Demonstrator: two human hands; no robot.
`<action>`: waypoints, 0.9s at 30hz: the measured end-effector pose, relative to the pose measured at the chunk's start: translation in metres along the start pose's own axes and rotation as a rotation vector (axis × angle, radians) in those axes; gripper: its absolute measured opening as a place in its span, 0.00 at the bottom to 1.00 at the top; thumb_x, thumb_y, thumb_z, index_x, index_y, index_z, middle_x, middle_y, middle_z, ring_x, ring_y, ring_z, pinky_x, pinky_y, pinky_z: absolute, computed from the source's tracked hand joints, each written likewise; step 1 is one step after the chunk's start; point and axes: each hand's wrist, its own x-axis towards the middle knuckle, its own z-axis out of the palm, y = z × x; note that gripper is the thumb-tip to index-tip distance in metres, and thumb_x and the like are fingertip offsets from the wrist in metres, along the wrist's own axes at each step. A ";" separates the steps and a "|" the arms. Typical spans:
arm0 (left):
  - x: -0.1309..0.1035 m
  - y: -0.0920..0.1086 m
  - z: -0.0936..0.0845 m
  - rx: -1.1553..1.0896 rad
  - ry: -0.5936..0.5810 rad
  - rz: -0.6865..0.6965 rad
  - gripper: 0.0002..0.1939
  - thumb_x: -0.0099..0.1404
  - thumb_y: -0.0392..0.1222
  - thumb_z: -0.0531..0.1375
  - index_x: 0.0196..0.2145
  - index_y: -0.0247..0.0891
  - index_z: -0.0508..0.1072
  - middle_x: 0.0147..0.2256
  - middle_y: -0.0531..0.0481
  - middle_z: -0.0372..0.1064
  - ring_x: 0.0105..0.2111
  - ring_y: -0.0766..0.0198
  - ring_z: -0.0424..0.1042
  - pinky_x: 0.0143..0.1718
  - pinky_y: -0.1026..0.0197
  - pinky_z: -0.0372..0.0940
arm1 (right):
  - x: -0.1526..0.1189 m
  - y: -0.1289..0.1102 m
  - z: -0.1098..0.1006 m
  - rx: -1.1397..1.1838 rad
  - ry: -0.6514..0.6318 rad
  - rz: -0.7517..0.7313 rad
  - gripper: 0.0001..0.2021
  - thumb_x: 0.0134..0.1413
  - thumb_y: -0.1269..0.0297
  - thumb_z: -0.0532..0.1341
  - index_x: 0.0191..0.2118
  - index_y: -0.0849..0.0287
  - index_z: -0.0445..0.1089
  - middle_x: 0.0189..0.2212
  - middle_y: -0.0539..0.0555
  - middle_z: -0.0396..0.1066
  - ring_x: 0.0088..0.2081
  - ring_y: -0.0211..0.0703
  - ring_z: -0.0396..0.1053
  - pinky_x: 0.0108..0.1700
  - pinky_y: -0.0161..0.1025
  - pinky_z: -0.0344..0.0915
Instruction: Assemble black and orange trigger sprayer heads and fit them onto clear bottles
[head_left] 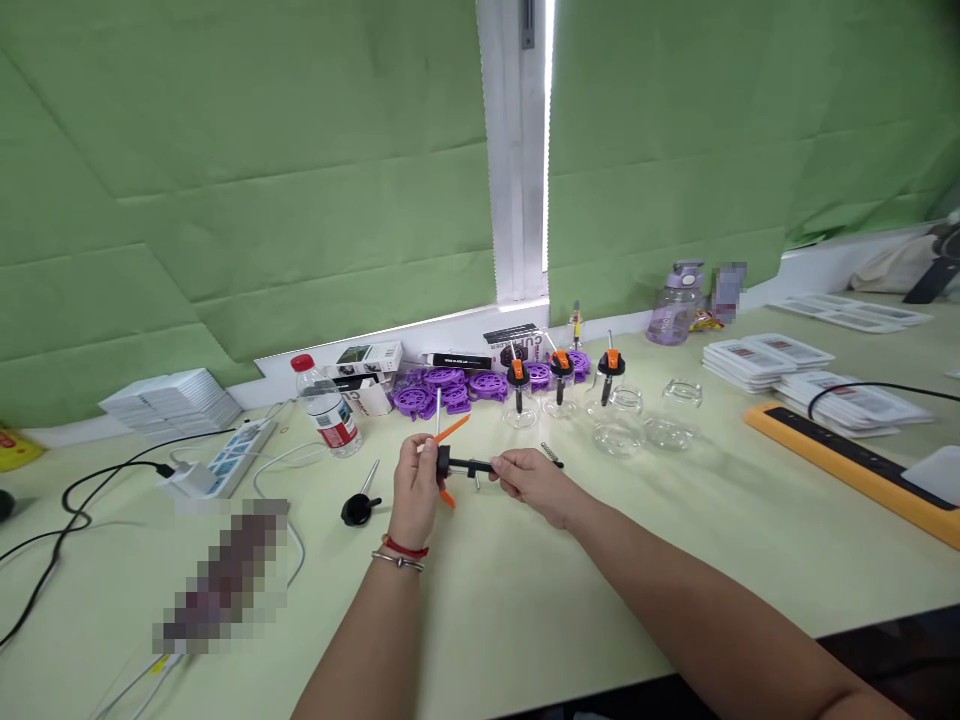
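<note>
- A worker's L hand (415, 490) grips a blk/orange fitting (444, 462), fingers closed round its blk collar, above a pale green tabletop (465, 620).
- R hand (536, 485), thumb & fingers pinched tight, holds the far end of the fitting's blk stem (472, 467), which runs roughly level btwn the two hands.
- Orange lever (453, 428) angles up past the L hand; a metal rod (439, 405) stands up beside it.
- Red cord & metal bangle circle the L wrist.
- Small coil spring (550, 452) lies on the tabletop just behind the R hand, blk piece at its end.
- Blk lid (358, 510) w/ a slanting metal rod sits L of the L hand, apart from it.
- Behind the hands: three glass jars w/ blk/orange tops (562, 366) in a row; two topless glass jars (617, 430) stand just R of them.
- Purple plastic pieces (442, 390) are heaped at the back, near boxes (367, 375) & a red-capped bottle (330, 408).
- Far L, a white power strip (244, 455) w/ cables; far R, an orange/blk bar (847, 470) in front of stacked white packs (765, 360), lilac bottle (673, 312) beyond.
</note>
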 end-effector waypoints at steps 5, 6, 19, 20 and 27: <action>-0.001 0.006 0.002 0.114 0.009 0.213 0.19 0.61 0.49 0.57 0.47 0.40 0.59 0.48 0.42 0.62 0.45 0.60 0.67 0.42 0.57 0.64 | -0.003 0.006 -0.002 0.194 -0.010 0.040 0.22 0.51 0.43 0.56 0.26 0.61 0.65 0.11 0.42 0.52 0.17 0.31 0.45 0.23 0.34 0.44; -0.001 0.007 0.003 0.138 0.002 0.274 0.18 0.61 0.48 0.57 0.46 0.40 0.60 0.52 0.41 0.58 0.50 0.57 0.64 0.47 0.55 0.62 | -0.004 0.006 -0.001 0.233 -0.025 0.035 0.22 0.51 0.43 0.56 0.25 0.60 0.65 0.10 0.42 0.52 0.16 0.31 0.45 0.23 0.34 0.44; -0.002 0.007 -0.004 0.244 -0.010 0.440 0.22 0.61 0.50 0.58 0.50 0.41 0.62 0.51 0.41 0.62 0.47 0.56 0.66 0.49 0.52 0.60 | -0.018 0.007 0.012 0.326 -0.291 -0.014 0.17 0.52 0.51 0.60 0.36 0.62 0.69 0.19 0.46 0.62 0.19 0.30 0.52 0.24 0.33 0.47; -0.001 0.008 -0.004 0.295 -0.032 0.474 0.26 0.58 0.51 0.61 0.52 0.41 0.61 0.52 0.41 0.61 0.49 0.54 0.65 0.51 0.51 0.58 | -0.018 0.006 0.012 0.341 -0.289 -0.024 0.17 0.53 0.50 0.59 0.35 0.62 0.68 0.18 0.46 0.62 0.19 0.30 0.52 0.24 0.33 0.47; -0.002 0.012 0.002 0.670 -0.106 0.555 0.55 0.39 0.59 0.69 0.59 0.38 0.51 0.56 0.34 0.54 0.55 0.42 0.55 0.54 0.41 0.51 | -0.017 0.007 0.015 0.340 -0.220 -0.028 0.20 0.52 0.45 0.58 0.29 0.62 0.66 0.18 0.47 0.61 0.21 0.33 0.56 0.25 0.33 0.50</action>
